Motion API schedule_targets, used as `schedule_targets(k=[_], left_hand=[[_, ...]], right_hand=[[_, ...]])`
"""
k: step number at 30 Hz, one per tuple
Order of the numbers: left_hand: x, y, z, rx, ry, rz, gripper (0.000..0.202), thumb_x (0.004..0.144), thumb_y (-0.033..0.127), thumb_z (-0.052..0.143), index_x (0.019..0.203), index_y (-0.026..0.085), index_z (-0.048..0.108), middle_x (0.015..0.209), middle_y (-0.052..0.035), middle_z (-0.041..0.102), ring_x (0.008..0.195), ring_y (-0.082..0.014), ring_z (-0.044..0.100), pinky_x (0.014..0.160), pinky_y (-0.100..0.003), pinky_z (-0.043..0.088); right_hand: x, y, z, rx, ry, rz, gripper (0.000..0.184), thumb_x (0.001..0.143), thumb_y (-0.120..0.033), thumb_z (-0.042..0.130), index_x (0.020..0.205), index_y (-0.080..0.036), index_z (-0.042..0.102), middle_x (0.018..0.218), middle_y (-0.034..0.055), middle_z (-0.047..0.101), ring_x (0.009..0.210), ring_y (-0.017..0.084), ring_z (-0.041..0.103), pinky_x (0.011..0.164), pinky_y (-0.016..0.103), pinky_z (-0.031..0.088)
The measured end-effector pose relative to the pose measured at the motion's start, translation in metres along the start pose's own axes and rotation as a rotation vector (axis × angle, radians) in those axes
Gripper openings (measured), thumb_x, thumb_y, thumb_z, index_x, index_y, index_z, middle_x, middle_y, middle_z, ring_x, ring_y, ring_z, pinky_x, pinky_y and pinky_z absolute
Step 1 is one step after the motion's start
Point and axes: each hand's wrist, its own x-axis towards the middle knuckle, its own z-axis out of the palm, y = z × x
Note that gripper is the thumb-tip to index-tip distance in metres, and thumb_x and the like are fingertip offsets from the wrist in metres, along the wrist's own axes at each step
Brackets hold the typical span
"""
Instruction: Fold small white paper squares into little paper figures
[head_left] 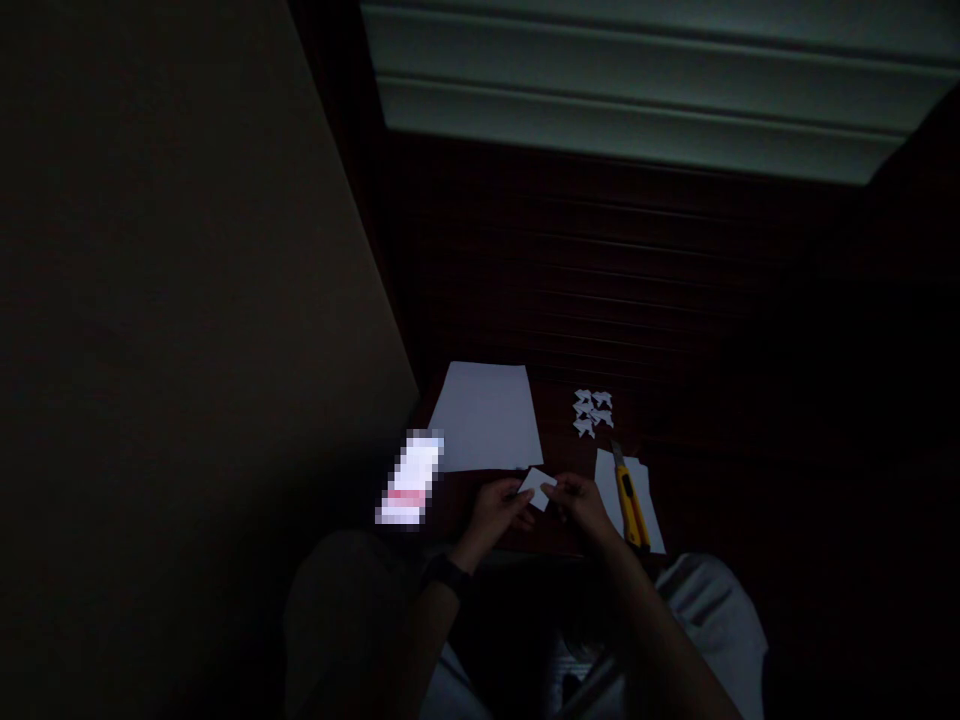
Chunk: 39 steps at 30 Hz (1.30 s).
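A small white square of paper [539, 489] is held up between my two hands, turned so that a corner points away from me. My left hand [496, 512] pinches its left side, thumb on top. On its right side, my right hand [580, 500] grips it between thumb and fingers. Just beyond lies a large white paper sheet [487, 415]. To the right, a yellow utility knife [630, 495] rests on smaller white paper [654, 510]. Several little folded white paper pieces [592, 412] sit grouped behind the knife.
A lit, blurred-out screen [411, 478] is at the left by the large sheet. The dark table [555, 540] ends close to my knees. A wall [187, 300] rises on the left, and dark slatted panelling [562, 260] stands behind the table. The scene is dim.
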Motion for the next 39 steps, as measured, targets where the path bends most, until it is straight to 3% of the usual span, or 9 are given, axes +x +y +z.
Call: schedule_targets(k=[12,22,26,29,34,39], left_hand=[[0.0005,-0.0011,-0.0005,-0.015,0.043,-0.004,0.042,0.07,0.049,0.057,0.088,0.011,0.056,0.077,-0.0078,0.063,0.048,-0.0118,0.059,0.043,-0.024,0.051],[0.0033,-0.0065,-0.0029,-0.036,0.025,0.017,0.038,0.073,0.049,0.054,0.083,0.012,0.053,0.067,-0.004,0.061,0.046,-0.0129,0.059,0.04,-0.025,0.05],[0.0038,-0.0064,-0.0024,-0.016,0.03,0.018,0.04,0.073,0.05,0.053,0.083,0.012,0.052,0.062,-0.0028,0.06,0.043,-0.0132,0.059,0.038,-0.024,0.049],[0.004,-0.0067,-0.0019,-0.011,0.021,0.02,0.039,0.073,0.05,0.053,0.084,0.012,0.052,0.062,-0.0028,0.06,0.043,-0.0133,0.059,0.037,-0.023,0.048],[0.0044,-0.007,-0.0016,-0.014,0.025,0.016,0.038,0.073,0.05,0.053,0.081,0.012,0.051,0.062,-0.0025,0.06,0.043,-0.0138,0.059,0.037,-0.024,0.049],[0.005,-0.0079,-0.0008,-0.022,0.05,0.01,0.038,0.073,0.05,0.053,0.08,0.013,0.051,0.06,-0.002,0.06,0.042,-0.014,0.059,0.036,-0.024,0.048]], right_hand=[[0.0025,0.0039,-0.0023,0.054,-0.031,-0.018,0.032,0.064,-0.04,0.067,0.084,-0.016,0.061,0.05,-0.0052,0.047,0.04,0.007,0.039,0.034,0.017,0.031],[0.0013,0.0028,-0.0033,0.022,-0.055,0.017,0.032,0.06,-0.041,0.069,0.076,-0.015,0.063,0.05,-0.0047,0.05,0.039,0.007,0.04,0.035,0.018,0.031],[-0.0006,-0.001,-0.0026,-0.016,-0.087,-0.012,0.034,0.061,-0.04,0.07,0.081,-0.015,0.063,0.054,-0.0043,0.052,0.039,0.006,0.04,0.035,0.018,0.031],[-0.0017,-0.0027,-0.0024,-0.031,-0.103,-0.018,0.036,0.063,-0.041,0.069,0.086,-0.015,0.063,0.056,-0.0033,0.053,0.04,0.006,0.041,0.035,0.017,0.032],[0.0005,0.002,-0.0026,-0.035,-0.08,-0.017,0.032,0.069,-0.044,0.062,0.077,-0.013,0.063,0.047,-0.0042,0.048,0.037,0.007,0.039,0.033,0.017,0.031],[0.002,0.0046,-0.0032,0.013,-0.095,-0.027,0.035,0.063,-0.037,0.07,0.089,-0.015,0.06,0.055,-0.0044,0.051,0.039,0.006,0.04,0.033,0.017,0.032]])
